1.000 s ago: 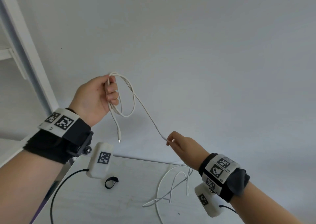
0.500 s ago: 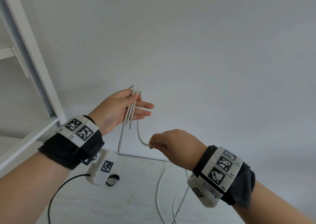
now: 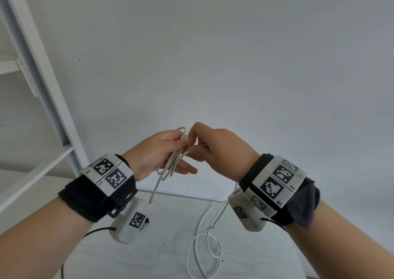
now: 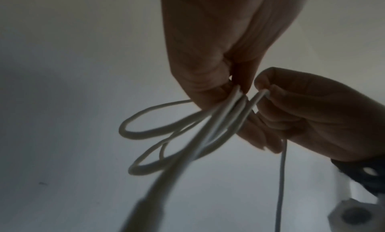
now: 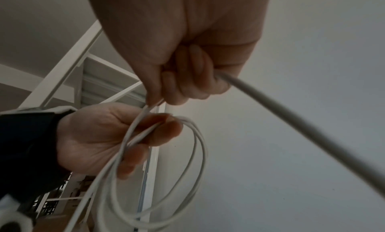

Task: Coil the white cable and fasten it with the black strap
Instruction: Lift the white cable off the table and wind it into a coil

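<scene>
Several loops of cable (image 3: 174, 161) sit pinched in left hand (image 3: 157, 153), long axis running down-left across palm. Right hand (image 3: 215, 148), fingers curled, pinches next strand just beside left fingertips (image 5: 166, 128); slack trails onto table (image 3: 166, 246). Strap not visible.

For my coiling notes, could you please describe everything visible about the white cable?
The white cable is thin, round and smooth, plastic-looking. Several loops are gathered in the left hand, pinched between thumb and fingers; one plug end dangles below it. The right hand pinches a strand beside the bundle. The rest hangs down to the white table, where it lies in loose loops.
</scene>
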Demonstrator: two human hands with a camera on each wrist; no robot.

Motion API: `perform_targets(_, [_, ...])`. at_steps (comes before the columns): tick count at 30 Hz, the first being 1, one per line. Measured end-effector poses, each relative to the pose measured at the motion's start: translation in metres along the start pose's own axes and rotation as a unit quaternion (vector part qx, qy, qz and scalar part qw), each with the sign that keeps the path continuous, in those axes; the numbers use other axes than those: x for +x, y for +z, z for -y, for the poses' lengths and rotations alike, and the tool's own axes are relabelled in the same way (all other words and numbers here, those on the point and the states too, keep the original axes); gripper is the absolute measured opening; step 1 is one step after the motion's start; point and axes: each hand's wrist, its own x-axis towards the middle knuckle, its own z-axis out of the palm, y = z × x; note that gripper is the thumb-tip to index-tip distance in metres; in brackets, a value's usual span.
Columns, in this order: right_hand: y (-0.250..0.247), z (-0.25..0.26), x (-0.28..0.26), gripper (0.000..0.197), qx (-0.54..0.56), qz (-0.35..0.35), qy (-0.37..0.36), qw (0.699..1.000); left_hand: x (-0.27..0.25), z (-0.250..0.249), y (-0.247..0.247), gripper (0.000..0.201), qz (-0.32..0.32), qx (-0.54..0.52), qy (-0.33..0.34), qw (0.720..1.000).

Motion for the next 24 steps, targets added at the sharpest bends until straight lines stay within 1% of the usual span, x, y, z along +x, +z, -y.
perform_targets(3, [-0.001, -0.001, 0.003, 0.012, 0.027, -0.01, 0.008, 1.0, -0.003, 0.001, 0.004, 0.027, 0.004, 0.026, 0.004, 1.0])
perform_targets(6, [-0.003, -0.002, 0.005, 0.018, 0.045, -0.028, 0.005, 0.999, -0.006, 0.003, 0.008, 0.021, -0.011, 0.02, 0.016, 1.0])
perform_targets(8, [-0.005, -0.005, 0.005, 0.027, 0.052, -0.045, 0.007, 0.998, -0.009, 0.004, 0.008, 0.024, -0.003, -0.002, 0.018, 1.0])
perform_targets(10, [-0.008, -0.011, 0.005, 0.033, 0.08, -0.059, 0.027, 0.995, -0.012, 0.003, 0.008, 0.027, 0.004, -0.018, 0.01, 1.0])
perform_targets(14, [-0.006, -0.022, 0.004, 0.033, 0.147, -0.076, 0.04, 0.985, -0.015, 0.003, 0.004, 0.029, 0.021, -0.024, 0.015, 0.999])
perform_targets(16, [-0.004, -0.031, 0.002, 0.032, 0.162, -0.082, 0.048, 0.982, -0.017, 0.002, -0.002, 0.027, 0.029, -0.054, 0.021, 0.998])
perform_targets(19, [-0.005, -0.052, -0.003, 0.029, 0.171, -0.102, 0.083, 0.976, -0.02, 0.002, -0.022, 0.028, 0.049, -0.137, 0.027, 0.989])
perform_targets(21, [-0.005, -0.069, -0.008, 0.024, 0.215, -0.111, 0.115, 0.963, -0.024, 0.001, -0.036, 0.028, 0.053, -0.178, 0.032, 0.982])
perform_targets(24, [0.003, -0.085, -0.014, 0.023, 0.268, -0.1, 0.144, 0.947, -0.025, -0.003, -0.047, 0.023, 0.08, -0.228, 0.042, 0.969])
